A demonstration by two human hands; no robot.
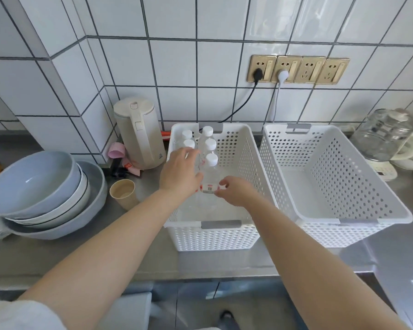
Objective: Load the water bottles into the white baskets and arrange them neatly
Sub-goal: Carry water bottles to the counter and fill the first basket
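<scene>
Inside the left white basket (236, 148), five capped water bottles (210, 145) stand upright in two rows along its left wall & back; a sixth, the nearest bottle (210, 177), stands in front of the right-hand row, white cap up, red-and-white label near its base. Left hand (180, 173) lies over the bottle's left side, fingers curved toward the caps behind; how firmly it grips cannot be told. Right hand (234, 190) pinches the label band w/ thumb & fingertips. Both forearms cross the basket's near rim, hiding part of the floor & the lower left row. Right white basket (372, 194) sits just beside, rims almost touching, no bottles in it. Left of the baskets: cream electric kettle (140, 132) against the tiled wall, pink cup (116, 150) on its side, beige cup (123, 190) upright, stack of grey-blue bowls (43, 186). Far right: glass kettle (384, 134) on a white base. Behind: four gold wall sockets (298, 69), two w/ plugs, cords dropping behind the baskets. All rest on a steel countertop (105, 256).
</scene>
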